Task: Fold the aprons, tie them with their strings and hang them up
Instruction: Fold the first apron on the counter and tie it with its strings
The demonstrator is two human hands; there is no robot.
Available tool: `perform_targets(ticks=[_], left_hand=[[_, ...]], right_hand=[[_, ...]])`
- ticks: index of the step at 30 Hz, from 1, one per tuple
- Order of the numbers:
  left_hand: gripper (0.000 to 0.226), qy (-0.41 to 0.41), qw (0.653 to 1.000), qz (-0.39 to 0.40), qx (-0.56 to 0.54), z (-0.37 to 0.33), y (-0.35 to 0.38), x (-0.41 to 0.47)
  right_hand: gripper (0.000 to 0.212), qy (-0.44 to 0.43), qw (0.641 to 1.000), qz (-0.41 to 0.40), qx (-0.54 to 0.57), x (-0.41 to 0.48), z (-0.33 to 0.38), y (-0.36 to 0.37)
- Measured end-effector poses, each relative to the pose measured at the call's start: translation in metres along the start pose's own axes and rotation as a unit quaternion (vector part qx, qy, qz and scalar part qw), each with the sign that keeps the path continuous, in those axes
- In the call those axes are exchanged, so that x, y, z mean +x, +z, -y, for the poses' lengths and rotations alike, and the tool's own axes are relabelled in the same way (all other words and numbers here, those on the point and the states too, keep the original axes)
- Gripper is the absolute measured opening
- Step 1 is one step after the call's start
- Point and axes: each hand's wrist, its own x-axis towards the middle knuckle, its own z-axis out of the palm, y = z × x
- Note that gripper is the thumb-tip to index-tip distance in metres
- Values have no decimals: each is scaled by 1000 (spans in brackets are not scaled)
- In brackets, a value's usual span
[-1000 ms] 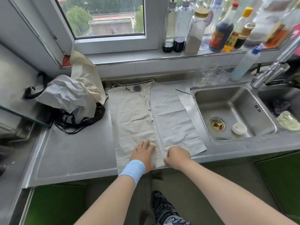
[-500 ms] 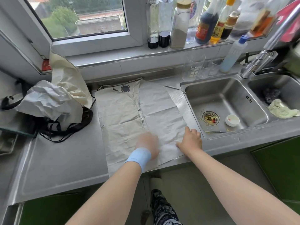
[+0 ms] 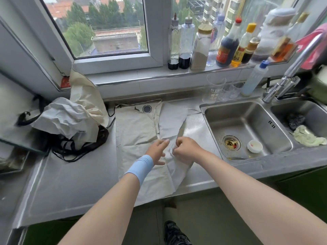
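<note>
A beige apron (image 3: 134,131) with a round dark badge near its top lies flat on the steel counter (image 3: 70,183). Its right flap is lifted and bunched toward the middle. My right hand (image 3: 185,149) pinches that flap's edge with curled fingers. My left hand (image 3: 156,151), with a blue wristband, has its fingers stretched out against the raised fold beside it. A crumpled pile of more aprons (image 3: 70,117) with black strings (image 3: 74,149) sits to the left.
A steel sink (image 3: 247,121) with a small white cap in it lies right of the apron, with a faucet (image 3: 290,75) behind. Glasses (image 3: 214,89) stand at the back. Several bottles (image 3: 201,46) line the window sill.
My right hand has lifted the apron's right flap from near the sink and carried it left toward the middle. My left hand has moved up to meet it.
</note>
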Motion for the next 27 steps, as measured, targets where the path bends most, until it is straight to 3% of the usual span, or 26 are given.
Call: perform_targets(ticks=[3, 6, 9, 11, 15, 18, 21, 24, 27], left_hand=[[63, -51, 989, 65, -120, -11, -35, -14], [55, -64, 987, 88, -116, -8, -68, -27], [34, -82, 993, 35, -82, 2, -93, -39], [30, -99, 994, -47, -30, 14, -109, -40], [21, -114, 961, -172, 183, 49, -139, -41], [30, -137, 909, -176, 351, 81, -149, -37], [40, -185, 872, -185, 415, 105, -153, -29], [40, -170, 876, -166, 420, 104, -148, -30], [14, -142, 913, -83, 373, 90, -135, -38]], right_hand=[[30, -61, 993, 58, 85, -4, 37, 12], [28, -109, 976, 144, 124, -5, 63, 30], [10, -92, 940, 265, 194, -5, 78, 49], [27, -65, 944, 254, 199, -3, 84, 61], [23, -67, 992, 107, 0, 11, 78, 94], [38, -60, 982, 127, -127, 17, 64, 119], [57, -88, 955, 142, -244, 19, 56, 137], [72, -99, 938, 156, -294, 19, 48, 143], [72, -63, 936, 153, -311, 25, 35, 134]])
